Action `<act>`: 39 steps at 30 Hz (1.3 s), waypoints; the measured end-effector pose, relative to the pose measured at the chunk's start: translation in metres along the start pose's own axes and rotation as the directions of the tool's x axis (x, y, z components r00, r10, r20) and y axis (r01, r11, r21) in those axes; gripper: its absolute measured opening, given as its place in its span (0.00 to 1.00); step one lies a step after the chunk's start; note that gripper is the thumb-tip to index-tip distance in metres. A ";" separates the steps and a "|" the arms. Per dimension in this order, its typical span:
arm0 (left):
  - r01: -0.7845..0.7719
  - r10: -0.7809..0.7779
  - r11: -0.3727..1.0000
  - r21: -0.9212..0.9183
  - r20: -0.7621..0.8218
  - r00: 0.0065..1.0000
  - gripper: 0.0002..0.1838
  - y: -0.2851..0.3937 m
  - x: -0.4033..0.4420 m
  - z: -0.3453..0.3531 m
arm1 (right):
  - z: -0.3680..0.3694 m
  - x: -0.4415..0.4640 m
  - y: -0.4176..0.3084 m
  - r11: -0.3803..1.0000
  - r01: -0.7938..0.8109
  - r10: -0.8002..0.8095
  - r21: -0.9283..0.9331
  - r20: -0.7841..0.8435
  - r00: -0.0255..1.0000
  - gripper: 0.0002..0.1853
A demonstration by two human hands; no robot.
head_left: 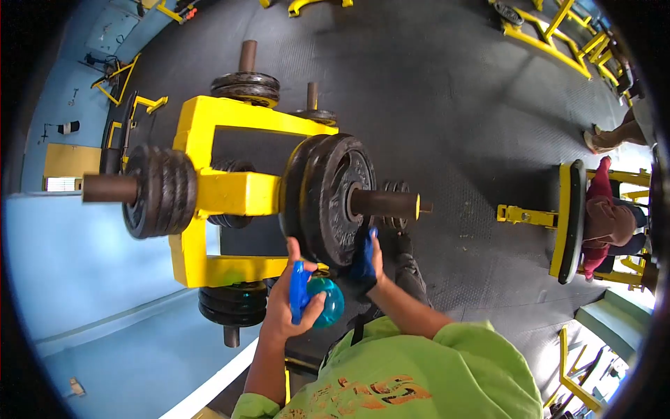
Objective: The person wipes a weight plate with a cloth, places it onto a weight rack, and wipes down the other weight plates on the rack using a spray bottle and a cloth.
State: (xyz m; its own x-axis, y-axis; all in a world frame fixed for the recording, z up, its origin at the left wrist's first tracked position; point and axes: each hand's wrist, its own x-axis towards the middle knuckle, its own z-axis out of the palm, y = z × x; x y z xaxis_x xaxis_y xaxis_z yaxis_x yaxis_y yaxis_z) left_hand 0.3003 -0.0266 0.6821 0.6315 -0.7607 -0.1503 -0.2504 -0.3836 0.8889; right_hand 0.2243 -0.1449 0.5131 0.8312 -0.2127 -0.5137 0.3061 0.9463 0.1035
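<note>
Teal bottle [329,303], held in left fingers [293,249]

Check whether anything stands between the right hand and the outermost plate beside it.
Only the blue cloth, held in the right hand at the plate's lower edge; nothing else visible. The spray bottle is off to one side.

Blue cloth [362,262], teal bottle [332,304], black plate [333,209]

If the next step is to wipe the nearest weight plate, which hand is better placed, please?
Probably the right hand, holding what seems a blue cloth at the lower edge of the weight plate; the left hand grips the spray bottle.
</note>
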 end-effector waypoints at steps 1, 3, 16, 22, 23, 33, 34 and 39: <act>-0.036 0.035 0.999 0.017 0.029 0.999 0.25 -0.002 -0.004 -0.003 | 0.002 -0.012 0.013 0.992 -0.104 0.101 0.072 0.041 0.994 0.38; -0.079 0.077 0.997 0.020 0.086 0.993 0.36 -0.014 -0.024 -0.013 | 0.016 -0.031 0.022 0.982 -0.174 0.161 0.075 0.158 0.974 0.37; 0.087 -0.109 0.985 -0.150 -0.146 0.983 0.43 -0.044 -0.150 -0.019 | 0.131 -0.047 0.010 -0.961 0.277 0.167 0.023 0.846 0.507 0.21; -0.073 0.037 0.993 -0.092 -0.348 0.937 0.34 -0.050 -0.128 0.053 | 0.198 0.003 -0.019 -0.934 0.357 0.239 -0.002 0.740 0.629 0.26; 0.010 -0.078 0.982 -0.191 -0.350 0.933 0.30 -0.037 -0.121 0.064 | 0.208 0.025 -0.033 -0.930 0.360 0.185 -0.076 0.749 0.636 0.21; 0.145 -0.185 0.982 -0.121 -0.475 0.860 0.24 0.001 -0.025 0.178 | 0.218 -0.047 -0.211 -0.207 0.631 -0.367 -0.747 0.657 0.658 0.13; 0.154 -0.190 0.982 -0.112 -0.475 0.859 0.24 0.000 -0.018 0.185 | 0.209 -0.055 -0.225 -0.167 0.652 -0.376 -0.739 0.659 0.651 0.13; 0.132 -0.143 0.989 -0.061 -0.578 0.803 0.24 0.015 0.002 0.188 | 0.172 -0.082 -0.226 -0.202 0.611 -0.220 -0.765 0.644 0.733 0.07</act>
State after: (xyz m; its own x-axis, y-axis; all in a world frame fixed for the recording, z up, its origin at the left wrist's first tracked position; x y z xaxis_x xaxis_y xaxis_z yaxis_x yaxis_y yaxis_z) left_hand 0.1602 -0.1320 0.6138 0.9673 -0.2535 0.0024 -0.1197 -0.4481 0.8859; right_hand 0.1666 -0.3829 0.6783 0.8405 -0.5209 0.1488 0.0912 -0.1347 -0.9867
